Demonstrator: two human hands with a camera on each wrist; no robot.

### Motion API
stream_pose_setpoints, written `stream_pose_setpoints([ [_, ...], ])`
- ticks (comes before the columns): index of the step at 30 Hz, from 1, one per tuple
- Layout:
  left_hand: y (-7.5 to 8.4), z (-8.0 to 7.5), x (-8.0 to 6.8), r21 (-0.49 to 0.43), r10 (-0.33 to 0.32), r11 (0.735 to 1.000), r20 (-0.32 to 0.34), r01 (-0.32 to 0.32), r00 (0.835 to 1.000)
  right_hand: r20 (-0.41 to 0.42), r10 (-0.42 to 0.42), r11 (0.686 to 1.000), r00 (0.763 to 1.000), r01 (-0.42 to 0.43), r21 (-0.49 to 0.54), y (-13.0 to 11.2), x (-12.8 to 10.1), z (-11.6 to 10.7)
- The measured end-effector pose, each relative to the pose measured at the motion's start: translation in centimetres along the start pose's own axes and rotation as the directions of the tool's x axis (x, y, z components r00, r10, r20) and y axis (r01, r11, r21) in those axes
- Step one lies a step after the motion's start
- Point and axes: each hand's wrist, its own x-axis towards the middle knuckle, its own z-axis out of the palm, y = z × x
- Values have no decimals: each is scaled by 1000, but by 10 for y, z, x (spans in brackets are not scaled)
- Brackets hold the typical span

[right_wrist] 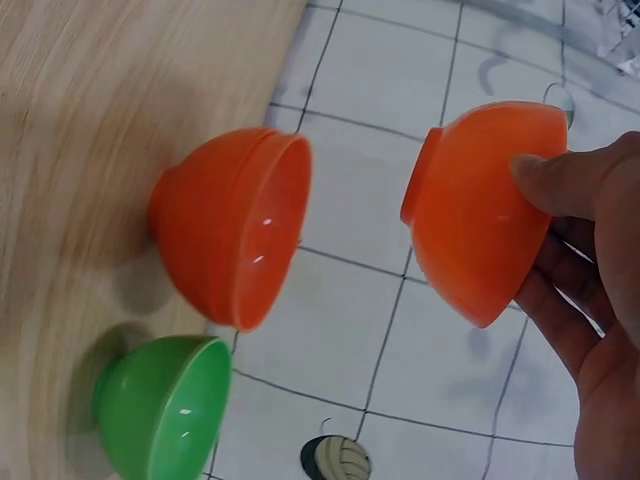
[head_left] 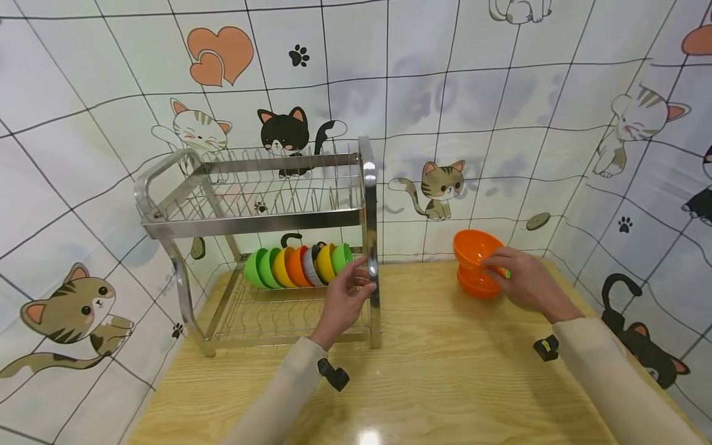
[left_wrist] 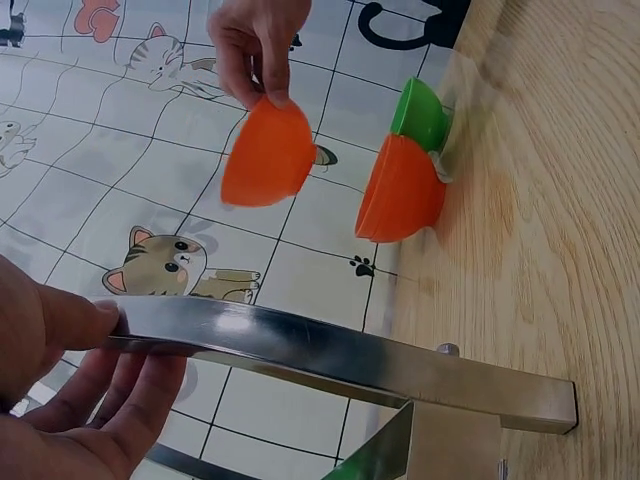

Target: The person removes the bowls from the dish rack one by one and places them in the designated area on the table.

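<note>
My right hand pinches the rim of an orange bowl and holds it just above a second orange bowl that stands on the wooden table. In the right wrist view the held bowl hangs apart from the standing orange bowl, with a green bowl beside it. My left hand grips the right front post of the steel dish rack. The left wrist view shows its thumb on that post.
The rack's lower tier holds a row of several bowls on edge, green, yellow and orange. Its upper tier holds nothing. Tiled walls with cat stickers close the back and right side. Bare tabletop lies in front of me.
</note>
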Motion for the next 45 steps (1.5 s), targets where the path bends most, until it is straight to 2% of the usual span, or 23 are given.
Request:
stream_pose_setpoints([
  [3, 12, 2, -5, 11, -16, 1000, -19, 16, 1000, 66, 85, 996, 994, -84, -18, 7, 0, 3],
  [6, 23, 3, -8, 29, -23, 999, -26, 24, 999, 75, 90, 996, 993, -89, -17, 14, -1, 7],
  [11, 14, 4, -5, 60, -10, 998, -20, 11, 1000, 72, 79, 997, 994, -78, -11, 24, 0, 16],
  [14, 11, 5, -3, 66, -8, 998, -9, 8, 1000, 98, 97, 995, 990, -96, -13, 31, -1, 23],
  [18, 16, 3, -3, 52, 2, 999, 16, -3, 1000, 164, 136, 991, 977, -135, -14, 38, -4, 30],
  [22, 22, 0, -3, 37, 21, 999, 37, -22, 999, 200, 140, 990, 970, -141, -10, 44, -7, 36],
  [31, -8, 2, 6, 46, 8, 999, 40, -10, 999, 174, 84, 996, 981, -84, -11, 50, -16, 49],
  [45, -14, -2, 7, 27, 34, 999, 63, -35, 997, 186, 76, 997, 980, -70, -36, 51, -25, 63],
])
